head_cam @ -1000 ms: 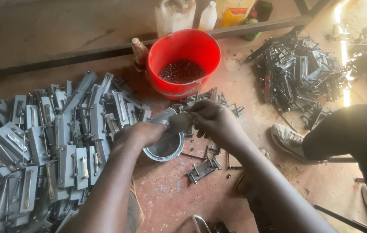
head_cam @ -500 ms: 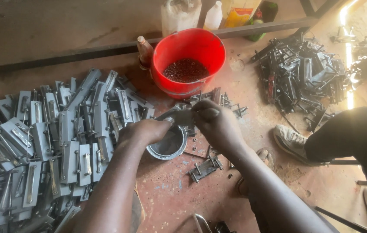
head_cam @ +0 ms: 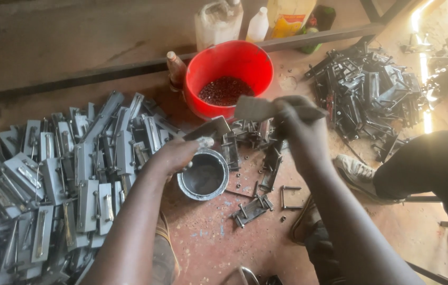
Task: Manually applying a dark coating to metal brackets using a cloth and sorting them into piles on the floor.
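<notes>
- Head view looks down on a reddish workshop floor where a person works low to the ground over scattered metal parts.
- Left hand has its fingers closed on a small paint-tipped tool, the tip held just over the rim of a small round tin of grey paint, so it is within easy dipping reach.
- Right hand is raised above the floor, fingers clamped on a flat grey metal piece lifted clear of the pile, likely so its face can be reached; motion blur hides the exact grip.
- Beyond the fingers of both hands stands a red bucket holding small dark bits, with bottles behind it.
- Left of the left fingers lies a heap of grey-coated metal parts; far to the right of the right fingers sits a darker, uncoated heap, the two kept well apart.
- Loose brackets lie below the right fingers, near the tin.
</notes>
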